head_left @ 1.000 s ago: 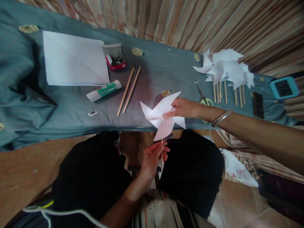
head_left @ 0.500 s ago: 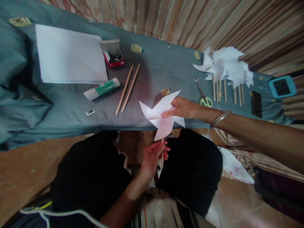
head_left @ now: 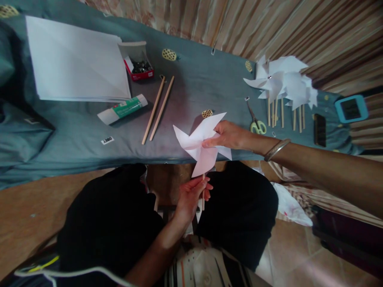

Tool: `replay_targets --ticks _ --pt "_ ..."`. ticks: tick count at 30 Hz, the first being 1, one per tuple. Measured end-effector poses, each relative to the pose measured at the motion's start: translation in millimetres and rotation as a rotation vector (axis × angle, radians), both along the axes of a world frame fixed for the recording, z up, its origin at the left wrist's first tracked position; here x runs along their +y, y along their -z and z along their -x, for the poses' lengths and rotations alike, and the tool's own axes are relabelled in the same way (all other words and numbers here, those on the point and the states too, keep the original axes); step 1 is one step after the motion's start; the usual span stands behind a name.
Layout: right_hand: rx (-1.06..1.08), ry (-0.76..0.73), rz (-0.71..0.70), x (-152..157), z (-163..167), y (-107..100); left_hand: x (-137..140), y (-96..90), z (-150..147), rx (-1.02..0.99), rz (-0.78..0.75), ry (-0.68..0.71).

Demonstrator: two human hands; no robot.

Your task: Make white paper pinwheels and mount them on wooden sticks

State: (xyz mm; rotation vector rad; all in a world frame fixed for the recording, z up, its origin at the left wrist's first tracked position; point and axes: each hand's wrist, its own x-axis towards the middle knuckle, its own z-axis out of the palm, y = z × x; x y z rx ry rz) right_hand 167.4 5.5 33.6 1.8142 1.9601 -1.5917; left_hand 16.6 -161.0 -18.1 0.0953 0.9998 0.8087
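A white paper pinwheel (head_left: 206, 161) is held over the near edge of the cloth-covered table, its blades facing up. Its thin wooden stick (head_left: 203, 203) points down toward my lap. My left hand (head_left: 193, 193) is closed round that stick just below the blades. My right hand (head_left: 226, 135) grips the pinwheel's head, thumb pressed on its centre and fingers behind the paper. The thumb hides the middle of the pinwheel. Two loose wooden sticks (head_left: 162, 108) lie to the left, side by side.
A stack of white paper (head_left: 77, 63), a red box of metal pins (head_left: 143, 75) and a glue stick (head_left: 124, 109) lie on the left. Scissors (head_left: 257, 126), several finished pinwheels (head_left: 287, 79), a phone (head_left: 320, 130) and a blue-framed device (head_left: 351, 109) are on the right.
The camera view has shifted slightly, so things on the left appear a little further left and higher. Both hands keep the same hold on the pinwheel.
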Motion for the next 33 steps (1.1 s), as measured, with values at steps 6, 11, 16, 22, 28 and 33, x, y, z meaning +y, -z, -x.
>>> replay_targets --ticks 6,11,16,22,28,33 --pt "-0.013 0.032 -0.001 -0.2 3.8 -4.0 -1.3 1.1 -0.4 -0.008 0.005 0.022" --pt "-0.06 0.021 -0.004 0.5 1.4 -2.3 0.6 -2.7 0.5 -0.022 0.025 0.035" --pt "-0.093 -0.005 -0.014 1.3 0.5 -1.5 2.5 -4.7 3.1 -0.024 0.032 0.054" --pt "-0.047 0.033 -0.009 1.2 0.1 -0.5 2.5 -3.2 2.6 -0.019 0.042 0.061" --pt "-0.009 0.015 -0.042 -0.6 -2.8 1.4 -0.7 -3.4 1.9 -0.031 0.021 0.039" --pt "0.133 0.017 0.021 -1.0 -0.2 -6.7 -2.8 0.3 4.1 -0.018 -0.002 -0.011"
